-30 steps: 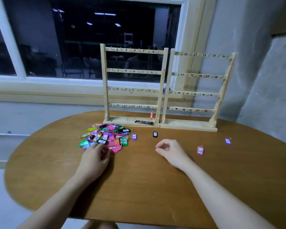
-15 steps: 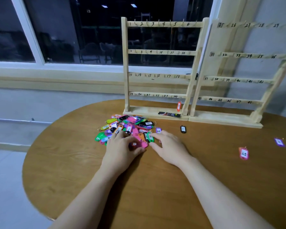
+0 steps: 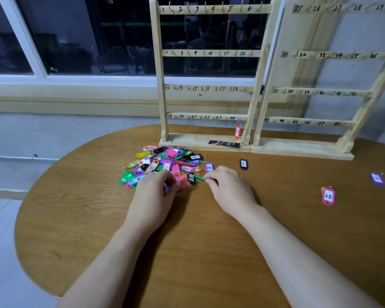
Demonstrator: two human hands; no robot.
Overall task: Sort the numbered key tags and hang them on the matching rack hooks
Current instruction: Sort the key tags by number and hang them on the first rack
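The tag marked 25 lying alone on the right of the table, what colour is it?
Pink tag with a white label, seen in the head view.
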